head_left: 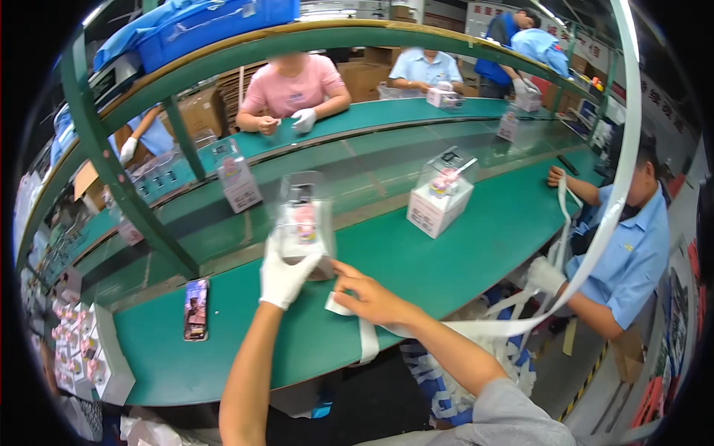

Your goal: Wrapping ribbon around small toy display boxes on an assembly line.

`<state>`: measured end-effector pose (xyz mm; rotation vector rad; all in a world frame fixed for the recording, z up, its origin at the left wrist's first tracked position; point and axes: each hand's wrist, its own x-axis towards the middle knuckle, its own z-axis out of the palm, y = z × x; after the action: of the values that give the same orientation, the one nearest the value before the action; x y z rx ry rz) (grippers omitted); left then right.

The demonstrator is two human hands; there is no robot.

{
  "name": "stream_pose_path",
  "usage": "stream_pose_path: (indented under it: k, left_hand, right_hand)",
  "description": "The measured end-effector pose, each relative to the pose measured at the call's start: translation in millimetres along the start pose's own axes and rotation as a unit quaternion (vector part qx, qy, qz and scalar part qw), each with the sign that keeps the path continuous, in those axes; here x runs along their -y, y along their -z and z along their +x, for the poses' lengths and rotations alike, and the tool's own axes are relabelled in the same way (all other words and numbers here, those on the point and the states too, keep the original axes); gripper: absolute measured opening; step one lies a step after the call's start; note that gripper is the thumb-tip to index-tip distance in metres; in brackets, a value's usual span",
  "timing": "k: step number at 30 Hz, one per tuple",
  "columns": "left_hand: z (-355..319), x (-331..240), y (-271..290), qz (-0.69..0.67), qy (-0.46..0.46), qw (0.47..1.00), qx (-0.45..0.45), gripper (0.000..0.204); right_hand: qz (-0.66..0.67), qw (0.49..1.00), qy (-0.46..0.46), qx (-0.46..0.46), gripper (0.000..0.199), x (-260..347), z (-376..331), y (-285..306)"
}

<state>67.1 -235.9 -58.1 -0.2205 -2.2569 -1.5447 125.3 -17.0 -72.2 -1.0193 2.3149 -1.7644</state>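
My left hand [286, 276], in a white glove, grips the near end of a white box [318, 249] with a clear plastic top and a pink figure inside. The box is tilted and slightly blurred. My bare right hand [364, 297] is at its near right corner, the index finger reaching to the box and the other fingers curled. A white strip [369, 340] runs from under these fingers over the table's front edge. The curled fingers seem closed on its end, though the palm side is hidden. A similar box [439, 212] stands farther right on the green table.
A phone [196, 311] lies left of my hands. Several boxes [111, 364] are stacked at the near left. A green post [123, 171] and overhead shelf frame the table. At right, a co-worker [625, 238] handles long white ribbon [513, 325]. Other people sit across the conveyor [342, 167].
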Motion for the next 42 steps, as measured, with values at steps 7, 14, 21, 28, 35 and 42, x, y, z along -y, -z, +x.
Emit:
stream_pose_path:
  k: [7,14,21,28,35,42]
  left_hand:
    - [10,-16,-74,-0.153,-0.028,0.975,0.156,0.091]
    - [-1,1,-91,-0.134,0.0,0.972,0.19,0.066]
    - [-92,-66,5,-0.158,-0.051,0.95,0.263,0.05]
    - [-144,-77,47,-0.165,-0.038,0.981,0.092,0.006]
    - [-163,-94,81,-0.114,-0.06,0.991,0.043,0.008]
    - [-194,-111,79,-0.242,-0.02,0.97,-0.008,0.017]
  right_hand:
    - [-0.067,0.992,-0.048,-0.093,0.011,20,-64,33]
    - [-0.101,0.979,-0.058,-0.167,0.006,26,-75,55]
    - [-0.024,0.975,0.051,-0.217,0.01,64,-57,6]
    - [-0.022,0.986,0.116,-0.121,0.008,81,-32,-52]
    - [0.034,0.986,0.142,-0.076,0.004,107,-22,-70]
    - [0.02,0.954,0.27,-0.132,0.018,114,-21,-92]
